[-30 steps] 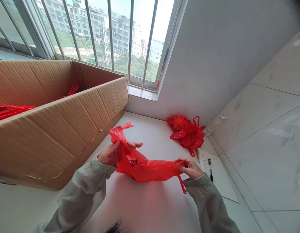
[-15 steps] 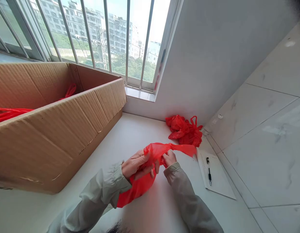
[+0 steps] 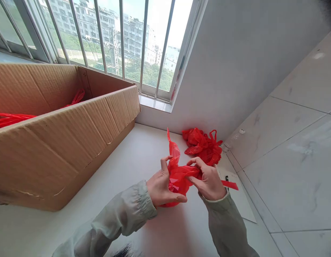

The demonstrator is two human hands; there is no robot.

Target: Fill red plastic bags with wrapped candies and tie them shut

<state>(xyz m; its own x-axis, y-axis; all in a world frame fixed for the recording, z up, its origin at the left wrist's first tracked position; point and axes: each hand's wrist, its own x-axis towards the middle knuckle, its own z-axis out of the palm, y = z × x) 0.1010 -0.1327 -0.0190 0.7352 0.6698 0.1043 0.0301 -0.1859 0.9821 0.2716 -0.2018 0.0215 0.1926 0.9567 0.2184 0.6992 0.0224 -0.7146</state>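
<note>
The open cardboard box [image 3: 61,153] stands at the far left on the white table [image 3: 120,160], with red plastic [image 3: 11,120] lying inside it. Directly behind the box is a barred window [image 3: 133,46].

To the right of the box, and apart from it, the left hand [image 3: 160,187] curves round the near left side of a red plastic bag [image 3: 181,176]. Its thumb and index finger are spread wide against the bag; the other fingers are hidden behind it, so I cannot tell how firmly they grip.

The bag sits low over the table, right of the box, crumpled, with one tail pointing upward and a patterned item [image 3: 171,186] partly showing through an opening.

Farther from the box, against the wall, lies a heap of red bags [image 3: 203,144]. In front of this heap, the right hand [image 3: 209,180] pinches the bag's gathered plastic between thumb and bent fingers.

Farther right of the box, a white notepad [image 3: 245,205] lies partly hidden by the right sleeve [image 3: 227,221]. Farthest from the box rises the tiled wall [image 3: 296,153].
</note>
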